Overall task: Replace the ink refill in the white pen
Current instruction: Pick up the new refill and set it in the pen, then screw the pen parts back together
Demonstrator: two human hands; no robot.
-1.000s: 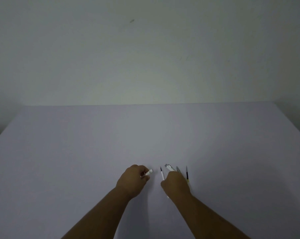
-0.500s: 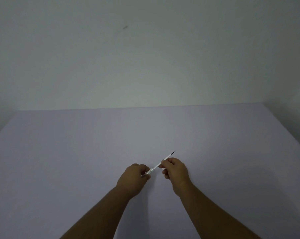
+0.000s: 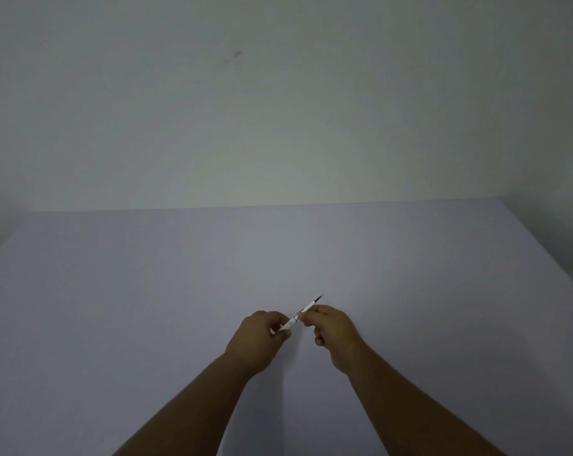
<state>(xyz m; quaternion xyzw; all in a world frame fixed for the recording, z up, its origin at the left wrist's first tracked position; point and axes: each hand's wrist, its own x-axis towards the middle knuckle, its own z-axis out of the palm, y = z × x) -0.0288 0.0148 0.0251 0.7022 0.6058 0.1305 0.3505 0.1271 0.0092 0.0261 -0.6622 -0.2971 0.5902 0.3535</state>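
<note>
My left hand (image 3: 260, 337) grips the white pen barrel (image 3: 289, 323), whose open end points up and to the right. My right hand (image 3: 331, 327) pinches a thin white ink refill (image 3: 309, 306) with a dark tip sticking out past my fingers. The refill lines up with the barrel and meets its open end between my two hands. Both hands are held just above the table. The rest of the barrel is hidden inside my left fist.
A pale lilac table (image 3: 147, 291) spreads out in front of me, with its far edge against a plain white wall (image 3: 278, 110). The table's right edge (image 3: 548, 251) runs diagonally toward me. Other pen parts are not visible now.
One second ago my right hand was down among pen parts on the table. It has since lifted a refill and brought it to the barrel in my left hand.
</note>
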